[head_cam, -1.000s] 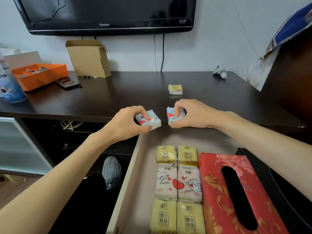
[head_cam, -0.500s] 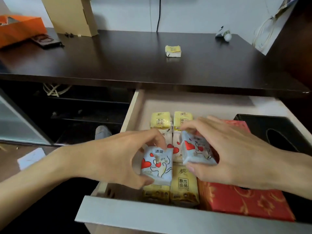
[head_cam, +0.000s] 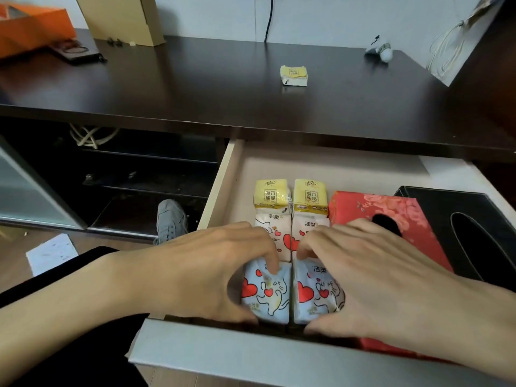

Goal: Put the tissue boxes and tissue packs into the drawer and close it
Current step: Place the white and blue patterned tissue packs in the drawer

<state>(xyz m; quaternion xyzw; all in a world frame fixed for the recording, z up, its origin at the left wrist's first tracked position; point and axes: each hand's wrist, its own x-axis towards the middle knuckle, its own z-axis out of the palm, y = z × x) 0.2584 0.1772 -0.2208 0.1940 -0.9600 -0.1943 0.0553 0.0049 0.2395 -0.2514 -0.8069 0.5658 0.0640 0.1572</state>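
The drawer [head_cam: 223,177] stands pulled out under the dark tabletop. My left hand [head_cam: 206,272] grips a light-blue tissue pack with red hearts [head_cam: 265,297] at the drawer's near end. My right hand [head_cam: 371,277] grips a matching blue pack [head_cam: 315,294] right beside it, the two packs touching. Behind them lie two pink-white packs [head_cam: 282,236] and two yellow packs [head_cam: 270,194]. A red tissue box [head_cam: 391,210] and a black tissue box [head_cam: 458,216] fill the drawer's right side. One yellow pack [head_cam: 293,75] rests on the tabletop [head_cam: 195,88].
A cardboard box [head_cam: 120,18], an orange tray [head_cam: 30,29] and a dark phone-like item [head_cam: 78,51] sit at the back left of the tabletop. A small white figure [head_cam: 381,48] stands at back right. A grey shoe [head_cam: 170,219] and paper [head_cam: 51,254] are on the floor.
Both hands carried the blue packs from the tabletop edge down into the drawer and now press them against the near end, on top of the front yellow packs. The camera tilted down.
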